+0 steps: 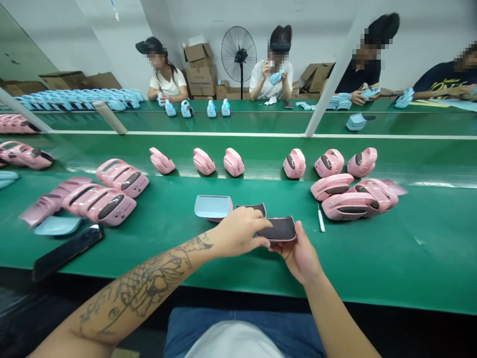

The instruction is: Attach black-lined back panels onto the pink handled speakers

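Observation:
My right hand holds a curved pink panel with a dark inner face from below, just above the green table. My left hand reaches over from the left and pinches the panel's left edge with closed fingers. Behind my hands lie a light blue panel and another dark-faced pink panel.
Pink device shells lie in piles at left and right, with more on the conveyor. A white tool and a black phone lie on the table. Several people work across the line with blue shells.

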The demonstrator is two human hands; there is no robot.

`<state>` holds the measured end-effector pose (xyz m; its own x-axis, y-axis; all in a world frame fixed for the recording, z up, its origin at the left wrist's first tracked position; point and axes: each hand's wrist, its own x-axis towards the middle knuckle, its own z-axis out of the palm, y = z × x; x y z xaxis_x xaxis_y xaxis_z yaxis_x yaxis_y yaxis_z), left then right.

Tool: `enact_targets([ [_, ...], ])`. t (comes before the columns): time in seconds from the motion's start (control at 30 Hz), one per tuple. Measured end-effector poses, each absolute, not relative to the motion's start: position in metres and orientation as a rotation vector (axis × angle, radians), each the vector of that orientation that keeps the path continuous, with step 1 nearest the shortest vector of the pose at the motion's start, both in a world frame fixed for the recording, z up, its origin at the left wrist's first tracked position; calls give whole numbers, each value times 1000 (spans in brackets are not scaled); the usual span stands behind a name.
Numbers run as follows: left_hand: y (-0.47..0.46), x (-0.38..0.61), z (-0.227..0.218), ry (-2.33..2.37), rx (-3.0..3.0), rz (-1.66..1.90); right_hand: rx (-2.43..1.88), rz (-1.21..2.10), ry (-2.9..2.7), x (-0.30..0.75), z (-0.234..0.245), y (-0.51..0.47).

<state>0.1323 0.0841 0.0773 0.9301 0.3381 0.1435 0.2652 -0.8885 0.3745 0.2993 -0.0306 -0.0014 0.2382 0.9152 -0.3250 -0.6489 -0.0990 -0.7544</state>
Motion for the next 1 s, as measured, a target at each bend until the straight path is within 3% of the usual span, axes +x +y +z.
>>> enact_targets([
  [0.23,53,136,44,444,2653,274,-1264,1269,-463,293,-9,-50],
  [0.5,51,124,30,576,2496,365,-1726,831,-654,315,-15,-61],
  [0.7,34,117,36,392,2931,763,-1839,471,-726,320,-8,-78],
  [0.87,18,122,49,222,2994,855,-1187,1143,-591,291,-2,-86],
  [1.0,58,132,71,196,2764,710,-935,1283,-447,287,1,-70],
])
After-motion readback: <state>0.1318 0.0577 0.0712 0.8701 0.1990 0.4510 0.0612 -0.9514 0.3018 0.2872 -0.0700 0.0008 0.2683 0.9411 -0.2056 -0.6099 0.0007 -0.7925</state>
